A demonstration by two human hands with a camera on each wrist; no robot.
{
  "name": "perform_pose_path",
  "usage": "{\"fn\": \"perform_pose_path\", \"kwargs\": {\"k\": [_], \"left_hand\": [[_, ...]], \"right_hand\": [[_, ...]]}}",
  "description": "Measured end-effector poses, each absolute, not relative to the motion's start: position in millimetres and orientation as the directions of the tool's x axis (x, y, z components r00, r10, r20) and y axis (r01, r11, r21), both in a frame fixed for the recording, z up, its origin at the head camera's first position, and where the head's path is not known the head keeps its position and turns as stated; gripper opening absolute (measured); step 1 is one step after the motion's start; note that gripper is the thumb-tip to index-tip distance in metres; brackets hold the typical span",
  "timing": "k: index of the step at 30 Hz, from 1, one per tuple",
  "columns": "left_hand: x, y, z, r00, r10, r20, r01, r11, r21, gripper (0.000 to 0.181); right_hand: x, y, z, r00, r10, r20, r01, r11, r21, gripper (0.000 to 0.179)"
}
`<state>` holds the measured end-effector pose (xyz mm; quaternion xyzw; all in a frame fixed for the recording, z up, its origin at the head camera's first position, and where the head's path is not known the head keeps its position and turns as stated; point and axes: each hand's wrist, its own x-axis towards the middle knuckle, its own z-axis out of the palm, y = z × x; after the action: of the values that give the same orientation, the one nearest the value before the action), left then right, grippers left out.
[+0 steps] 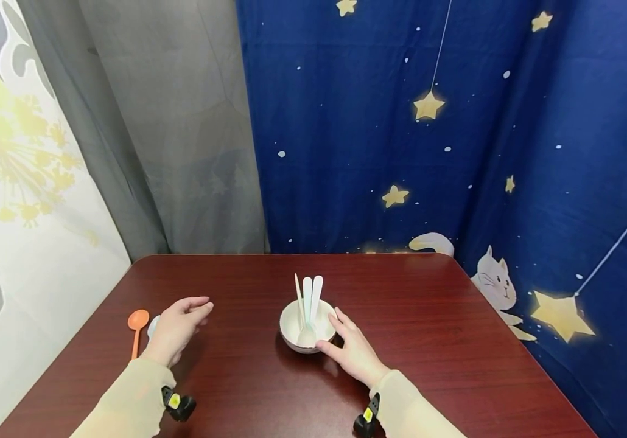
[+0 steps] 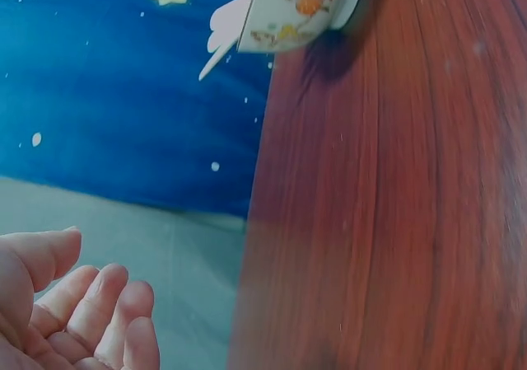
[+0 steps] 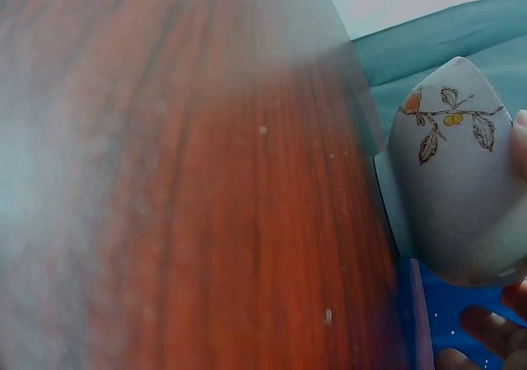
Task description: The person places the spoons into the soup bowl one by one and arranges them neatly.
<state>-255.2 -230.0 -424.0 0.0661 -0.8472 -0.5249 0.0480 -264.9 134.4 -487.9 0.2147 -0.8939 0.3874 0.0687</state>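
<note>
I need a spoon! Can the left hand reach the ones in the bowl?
Probably yes: the left hand looks empty, and nothing shows between it and the spoons sticking up from the bowl.

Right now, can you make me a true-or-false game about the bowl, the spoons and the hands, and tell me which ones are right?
1. The right hand is touching the bowl. True.
2. The left hand is holding the orange spoon. False: that hand holds nothing, and the spoon lies on the table.
3. Three handles stick up out of the bowl. True.
4. The outside of the bowl is plain. False: it has a leafy pattern.
5. The blue curtain has stars on it. True.
</note>
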Motion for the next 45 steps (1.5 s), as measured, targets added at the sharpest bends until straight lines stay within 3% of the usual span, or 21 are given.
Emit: {"fn": "perform_pose_path", "kwargs": {"k": [22, 32, 45], "left_hand": [[-219, -300, -444, -0.95, -0.312, -0.021, -0.201, 0.559, 0.805, 0.071], [-214, -308, -461, -0.859, -0.512, 0.015, -0.288, 0.508, 0.812, 0.054], [-214, -317, -476, -0.878, -0.478, 0.038, -0.318, 0.64, 0.699, 0.051]], "right_hand": [[-266, 133, -491, -0.894, -0.337, 0.294, -0.445, 0.608, -0.657, 0.077], [-267, 134, -492, -0.896, -0.335, 0.291, -0.441, 0.609, -0.659, 0.078], [-267, 134, -491, -0.895, -0.331, 0.3, -0.446, 0.606, -0.659, 0.078]]}}
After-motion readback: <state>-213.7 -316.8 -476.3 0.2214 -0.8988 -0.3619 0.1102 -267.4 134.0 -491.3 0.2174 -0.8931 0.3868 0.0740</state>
